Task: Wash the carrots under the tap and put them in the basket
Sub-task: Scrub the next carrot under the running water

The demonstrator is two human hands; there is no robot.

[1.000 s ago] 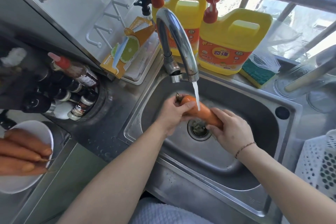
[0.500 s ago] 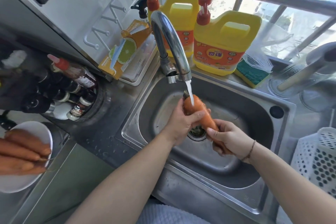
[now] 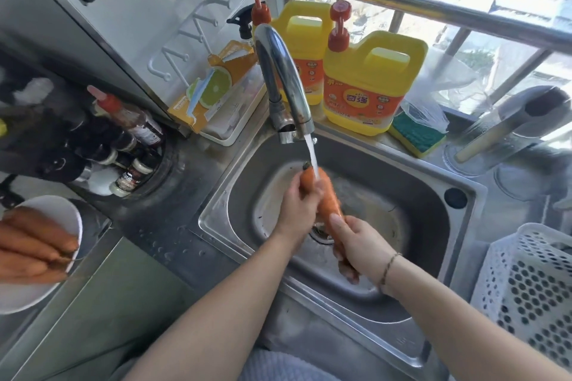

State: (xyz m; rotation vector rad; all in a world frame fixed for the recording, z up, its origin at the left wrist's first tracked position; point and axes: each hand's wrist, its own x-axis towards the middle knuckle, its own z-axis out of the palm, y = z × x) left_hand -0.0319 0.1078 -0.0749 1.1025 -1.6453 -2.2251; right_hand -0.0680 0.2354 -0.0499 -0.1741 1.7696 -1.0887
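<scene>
An orange carrot [image 3: 326,195] is held over the steel sink [image 3: 402,192], its stem end up under the water running from the chrome tap [image 3: 283,77]. My left hand [image 3: 297,210] grips its upper part. My right hand [image 3: 360,246] grips its lower, thinner end, which is mostly hidden by the fingers. Several more carrots [image 3: 31,244] lie on a white plate [image 3: 34,297] at the far left. The white perforated basket [image 3: 532,294] stands at the right edge of the counter.
Two yellow detergent jugs [image 3: 362,83] and a green sponge [image 3: 414,136] sit on the ledge behind the sink. A soap tray with an orange packet [image 3: 216,93] is left of the tap. Sauce bottles [image 3: 130,120] crowd a round rack on the left. A pot handle [image 3: 495,130] juts in at right.
The carrot has swung from lying across the sink to pointing steeply up. My right hand has dropped lower and nearer, sliding toward the thin end. The left hand stays on the thick end.
</scene>
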